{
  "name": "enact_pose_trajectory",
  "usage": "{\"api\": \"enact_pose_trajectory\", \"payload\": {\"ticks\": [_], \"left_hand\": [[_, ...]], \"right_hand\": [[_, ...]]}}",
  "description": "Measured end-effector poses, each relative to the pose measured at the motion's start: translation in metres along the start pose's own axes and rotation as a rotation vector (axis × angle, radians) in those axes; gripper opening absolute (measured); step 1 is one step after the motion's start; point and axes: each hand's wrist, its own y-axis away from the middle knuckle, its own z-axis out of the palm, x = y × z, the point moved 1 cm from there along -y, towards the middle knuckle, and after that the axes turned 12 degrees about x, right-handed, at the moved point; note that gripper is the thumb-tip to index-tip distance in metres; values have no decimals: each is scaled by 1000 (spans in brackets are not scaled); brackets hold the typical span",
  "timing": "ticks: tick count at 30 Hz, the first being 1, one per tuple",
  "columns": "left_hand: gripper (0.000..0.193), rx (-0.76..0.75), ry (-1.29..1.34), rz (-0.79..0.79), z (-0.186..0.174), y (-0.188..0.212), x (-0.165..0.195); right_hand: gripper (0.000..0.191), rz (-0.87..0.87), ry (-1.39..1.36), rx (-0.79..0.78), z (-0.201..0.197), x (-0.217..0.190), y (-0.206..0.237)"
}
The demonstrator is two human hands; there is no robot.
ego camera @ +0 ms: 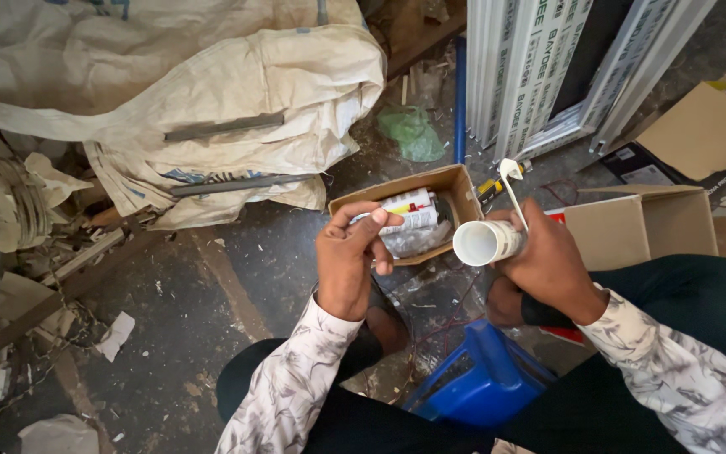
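Right hand (552,269) gripping white tube (485,242), tube body hidden

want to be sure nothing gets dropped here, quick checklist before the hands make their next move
1. Right hand wrapped firmly around the white tube: ok.
2. Tube's open round end faces the camera and looks empty: ok, though its depth cannot be judged.
3. Thin white nozzle piece pinned against the tube by the right hand: ok, but it sticks up loosely.
4. Left hand free to help: cannot tell; its fingers are curled at the cartridge in the small cardboard box, and whether they grip it is unclear.
5. Floor space around the box: not ok, scraps, wires and a green bag lie close.
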Motion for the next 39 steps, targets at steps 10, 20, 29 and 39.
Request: {"api": "enact_pose_trajectory", "payload": {"ticks": [10,20,29,39], "left_hand": [[28,25,-61,136,3,-7,-5],[19,-79,-48,81,4,1,-12],[38,-206,-145,149,15,6,-19],[28,-340,-78,143,-1,7,-29]], "right_hand": [[45,11,-10,30,1,5,-2],[40,94,12,16,-2,0,-2],[43,133,31,-19,-6,-5,-5],[43,122,25,-3,-9,-10,-6]]}}
